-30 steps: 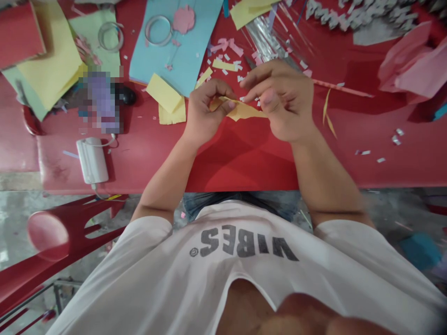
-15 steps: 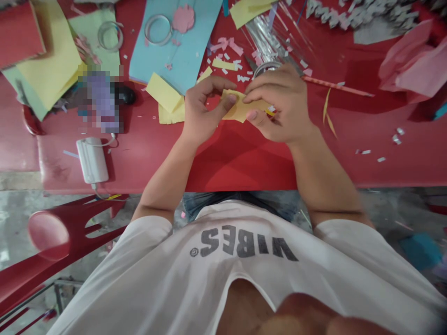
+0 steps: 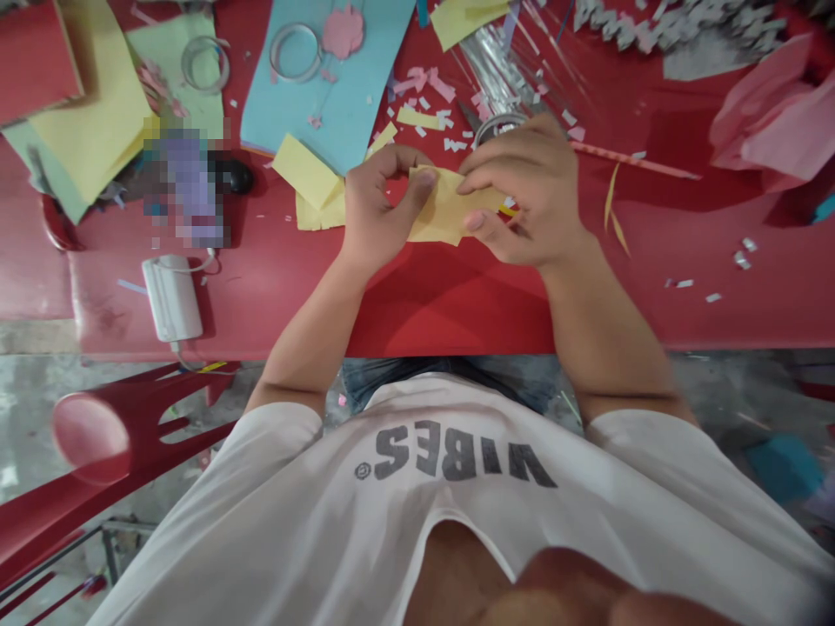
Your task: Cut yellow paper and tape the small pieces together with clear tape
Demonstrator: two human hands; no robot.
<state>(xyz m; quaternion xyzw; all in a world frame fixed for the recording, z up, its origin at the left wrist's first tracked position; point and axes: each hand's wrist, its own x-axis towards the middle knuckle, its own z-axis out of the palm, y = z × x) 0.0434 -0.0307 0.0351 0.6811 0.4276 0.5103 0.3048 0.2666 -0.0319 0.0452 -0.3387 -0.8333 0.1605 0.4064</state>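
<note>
Over the near side of the red table (image 3: pixel 450 300), the left hand (image 3: pixel 375 213) pinches a yellow paper (image 3: pixel 438 209) between thumb and fingers. The right hand (image 3: pixel 541 196) curls half-wide at its other end, fingertips touching; I can't tell how firmly. A second ago the paper showed nearly edge-on; now its face shows. Beyond lie pink scraps (image 3: pixel 424 81), then silvery strips (image 3: pixel 492 65).

Left hand (image 3: pixel 382 209): turns inward, arches fingers (image 3: pixel 401 158) over the top, stretches thumb (image 3: pixel 414 196) toward the opposite side.
Right hand (image 3: pixel 538 204): curls fingers (image 3: pixel 499 152) leftward, holds thumb (image 3: pixel 486 224) lower, apart from the index fingertip (image 3: pixel 466 183).
Left forearm (image 3: pixel 317 322): slants forward and inward.
Right forearm (image 3: pixel 600 326): mirrors that slant from the other side.
Wrists (image 3: pixel 365 261): run almost straight, wider apart than the fingertips.
</note>
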